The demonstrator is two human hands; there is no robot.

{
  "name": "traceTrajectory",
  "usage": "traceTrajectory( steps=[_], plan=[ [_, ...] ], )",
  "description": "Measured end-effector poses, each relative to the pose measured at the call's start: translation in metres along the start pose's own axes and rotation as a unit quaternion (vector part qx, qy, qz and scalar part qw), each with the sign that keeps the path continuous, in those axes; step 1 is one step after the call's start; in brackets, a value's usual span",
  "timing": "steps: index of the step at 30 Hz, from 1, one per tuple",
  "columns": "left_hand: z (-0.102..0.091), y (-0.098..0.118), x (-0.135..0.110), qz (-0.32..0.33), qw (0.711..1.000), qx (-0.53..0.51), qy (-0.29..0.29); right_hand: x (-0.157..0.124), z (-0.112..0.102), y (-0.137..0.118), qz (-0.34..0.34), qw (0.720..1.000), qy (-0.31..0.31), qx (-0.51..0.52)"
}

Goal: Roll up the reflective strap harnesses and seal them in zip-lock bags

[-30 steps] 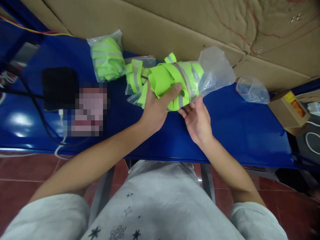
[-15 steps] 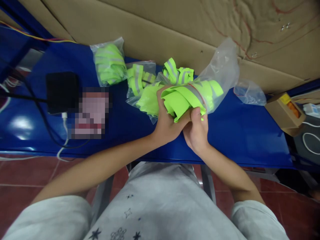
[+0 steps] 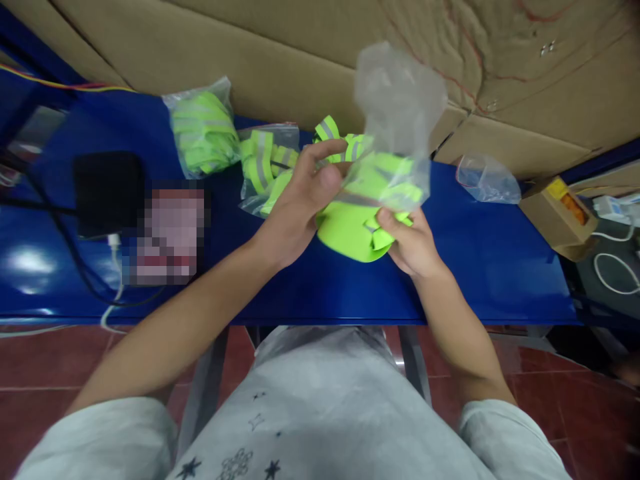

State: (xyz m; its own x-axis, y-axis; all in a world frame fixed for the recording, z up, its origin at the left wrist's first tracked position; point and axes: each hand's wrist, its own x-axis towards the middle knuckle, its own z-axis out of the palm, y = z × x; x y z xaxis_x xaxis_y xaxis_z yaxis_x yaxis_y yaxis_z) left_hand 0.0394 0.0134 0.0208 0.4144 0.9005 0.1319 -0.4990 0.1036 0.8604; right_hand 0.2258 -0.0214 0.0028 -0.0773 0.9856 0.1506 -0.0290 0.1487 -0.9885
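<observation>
A folded bundle of neon-yellow reflective fabric [image 3: 345, 233] sits partly inside a clear plastic bag [image 3: 400, 100], whose loose end stands up and away from me. My right hand [image 3: 413, 243] grips the bundle's lower right side, thumb on top by a small folded strip. At the left side of the bundle is my left hand [image 3: 305, 203], its fingers apart and slightly blurred, near the bag's mouth. Behind them lies a loose neon strap with grey bands [image 3: 327, 128]. To the left are a bag of neon straps [image 3: 263, 160] and a fuller bag of neon fabric [image 3: 203, 133].
The blue table [image 3: 475, 267] ends at a cardboard wall [image 3: 275, 60]. On the left are a black box [image 3: 107, 193] with cables and a blurred-out pinkish item [image 3: 173, 233]. Toward the right are another clear bag [image 3: 487, 180] and a small cardboard box [image 3: 555, 220].
My left hand has let go of the bundle's underside and moved left, its fingers opening. The bundle has turned in my right hand, and the bag's free end has swung left and upward.
</observation>
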Motion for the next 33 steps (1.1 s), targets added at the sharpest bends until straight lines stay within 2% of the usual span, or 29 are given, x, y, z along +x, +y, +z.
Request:
traceTrajectory(
  steps=[2, 4, 7, 11, 14, 16, 18, 21, 25, 27, 31, 33],
  plan=[
    [0.002, -0.001, 0.000, -0.022, 0.999, 0.037, -0.001, -0.002, 0.000, 0.000, 0.003, 0.999, -0.020, -0.036],
    [0.005, -0.010, -0.001, -0.015, 0.997, 0.075, 0.027, -0.003, 0.004, 0.001, -0.003, 0.997, -0.021, -0.069],
    [0.010, -0.028, -0.002, -0.002, 0.994, 0.061, 0.095, -0.003, 0.013, 0.009, 0.015, 0.997, 0.053, -0.054],
    [0.016, -0.044, -0.004, -0.014, 0.989, -0.012, 0.146, -0.005, 0.027, 0.023, 0.023, 0.984, 0.174, -0.040],
    [0.020, -0.046, -0.007, 0.007, 0.983, -0.038, 0.181, -0.013, 0.038, 0.024, -0.056, 0.967, 0.218, -0.124],
    [0.023, -0.043, -0.009, 0.030, 0.980, -0.043, 0.194, -0.020, 0.043, 0.021, -0.118, 0.954, 0.207, -0.182],
    [0.025, -0.038, -0.009, 0.045, 0.977, -0.056, 0.201, -0.027, 0.046, 0.019, -0.155, 0.947, 0.171, -0.221],
    [0.027, -0.031, -0.008, 0.036, 0.976, -0.086, 0.197, -0.030, 0.049, 0.018, -0.179, 0.939, 0.141, -0.257],
    [0.027, -0.027, -0.009, 0.002, 0.981, -0.078, 0.175, -0.023, 0.043, 0.018, -0.206, 0.933, 0.167, -0.243],
    [0.025, -0.025, -0.009, -0.006, 0.987, -0.067, 0.147, -0.017, 0.034, 0.017, -0.198, 0.939, 0.170, -0.222],
    [0.016, -0.018, -0.009, 0.004, 0.995, -0.084, 0.048, -0.007, 0.015, 0.018, -0.160, 0.960, 0.153, -0.173],
    [0.014, -0.015, -0.008, 0.031, 0.996, -0.069, 0.041, -0.004, 0.011, 0.018, -0.162, 0.966, 0.133, -0.150]
  ],
)
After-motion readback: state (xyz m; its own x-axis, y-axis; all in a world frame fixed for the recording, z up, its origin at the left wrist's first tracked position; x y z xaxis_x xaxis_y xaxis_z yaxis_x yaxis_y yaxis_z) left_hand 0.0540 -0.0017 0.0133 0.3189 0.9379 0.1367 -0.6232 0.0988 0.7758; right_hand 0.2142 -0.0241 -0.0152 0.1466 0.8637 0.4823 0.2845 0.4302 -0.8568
